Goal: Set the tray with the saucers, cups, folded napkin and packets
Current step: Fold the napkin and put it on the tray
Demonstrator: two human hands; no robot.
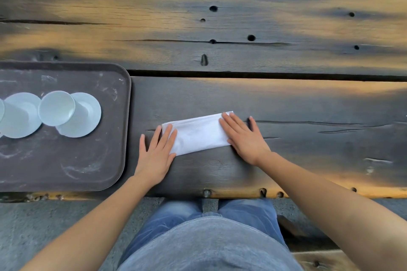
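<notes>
A white folded napkin point(199, 133) lies as a long strip on the dark wooden table, just right of the tray. My left hand point(156, 153) lies flat with its fingers spread on the napkin's left end. My right hand point(244, 136) presses flat on its right end. A dark brown tray point(92, 167) sits at the left. On it stands a pale cup point(56, 108) on a pale saucer point(87, 114). A second saucer point(21, 115) lies to its left, with another cup cut off by the frame edge. No packets are in view.
The table is made of weathered dark planks point(242, 28) with gaps, cracks and bolt holes. Its front edge point(242, 193) runs just below my hands. Below it are my jeans and a grey floor.
</notes>
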